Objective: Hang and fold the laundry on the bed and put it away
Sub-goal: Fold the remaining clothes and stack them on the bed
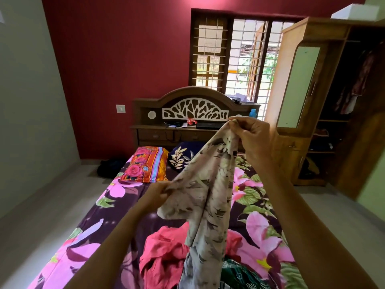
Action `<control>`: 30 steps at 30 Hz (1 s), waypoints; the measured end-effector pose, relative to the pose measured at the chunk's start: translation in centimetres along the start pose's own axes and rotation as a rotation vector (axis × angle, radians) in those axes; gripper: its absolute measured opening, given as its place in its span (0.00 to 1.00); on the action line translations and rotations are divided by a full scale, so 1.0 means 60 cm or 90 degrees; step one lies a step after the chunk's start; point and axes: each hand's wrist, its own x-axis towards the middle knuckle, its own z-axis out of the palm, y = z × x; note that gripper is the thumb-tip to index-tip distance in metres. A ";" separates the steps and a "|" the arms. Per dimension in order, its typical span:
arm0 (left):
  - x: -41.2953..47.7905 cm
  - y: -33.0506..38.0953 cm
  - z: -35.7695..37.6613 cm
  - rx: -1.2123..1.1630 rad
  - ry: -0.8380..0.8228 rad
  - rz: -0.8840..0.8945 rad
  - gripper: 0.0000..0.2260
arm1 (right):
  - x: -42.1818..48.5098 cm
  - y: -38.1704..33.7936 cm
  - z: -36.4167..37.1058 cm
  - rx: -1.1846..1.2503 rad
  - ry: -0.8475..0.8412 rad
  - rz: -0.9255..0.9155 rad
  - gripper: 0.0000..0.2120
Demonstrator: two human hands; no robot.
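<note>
Head view: right hand (251,135) pinches the top end of a cream printed garment (208,197); left hand (157,193) pinches its edge lower, at 8 o'clock. Garment's long axis runs 12 to 6, tail on a pink cloth (164,253) and a green cloth (239,274) heaped on the bed (100,226). Open wardrobe (291,163) at 2 o'clock, right hand nearer; hanging clothes (354,84) inside.

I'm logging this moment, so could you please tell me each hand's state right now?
Left hand: pinches the beige, dark-printed fabric garment at one edge.
Right hand: grips the same garment's top end, held higher.
</note>
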 end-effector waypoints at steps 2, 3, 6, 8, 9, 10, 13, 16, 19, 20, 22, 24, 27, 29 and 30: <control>0.013 0.000 -0.030 0.001 0.142 -0.043 0.19 | -0.001 0.011 -0.017 -0.130 0.001 -0.057 0.07; 0.021 0.011 -0.055 0.000 0.222 -0.056 0.19 | -0.002 0.016 -0.027 -0.209 -0.004 -0.086 0.07; 0.046 0.071 -0.140 -0.027 0.344 -0.013 0.13 | 0.011 0.024 -0.058 -0.248 0.028 -0.088 0.08; 0.061 0.116 -0.185 -0.035 0.392 0.065 0.07 | 0.020 0.015 -0.056 -0.146 0.111 -0.083 0.08; 0.065 0.138 -0.200 -0.042 0.414 0.103 0.07 | 0.022 0.008 -0.050 -0.104 0.138 -0.071 0.09; 0.065 0.151 -0.213 -0.043 0.417 0.132 0.09 | 0.024 0.005 -0.040 -0.093 0.136 -0.043 0.11; 0.045 0.159 -0.250 0.028 0.308 0.184 0.11 | 0.019 0.017 -0.016 -0.184 0.069 0.029 0.11; 0.004 0.139 -0.286 0.050 0.248 0.155 0.18 | 0.010 0.029 0.004 -0.136 0.060 0.021 0.10; -0.029 0.114 -0.311 0.018 0.165 0.062 0.17 | 0.006 0.029 0.035 -0.084 0.066 0.026 0.07; -0.044 0.106 -0.318 0.007 0.120 0.017 0.13 | 0.005 0.030 0.050 -0.057 0.050 0.038 0.07; -0.078 0.088 -0.335 -0.019 0.027 -0.043 0.04 | -0.001 0.031 0.075 -0.011 -0.013 0.070 0.07; -0.113 0.075 -0.344 -0.053 0.032 -0.036 0.08 | -0.015 0.031 0.090 0.059 -0.105 0.134 0.08; -0.143 0.072 -0.354 -0.202 0.189 0.000 0.10 | -0.034 0.009 0.113 0.285 -0.222 0.252 0.08; -0.148 0.073 -0.366 -0.309 0.310 -0.010 0.15 | -0.030 -0.006 0.133 0.387 -0.261 0.272 0.08; -0.148 0.073 -0.377 -0.350 0.334 -0.002 0.10 | -0.026 -0.011 0.153 0.406 -0.275 0.272 0.08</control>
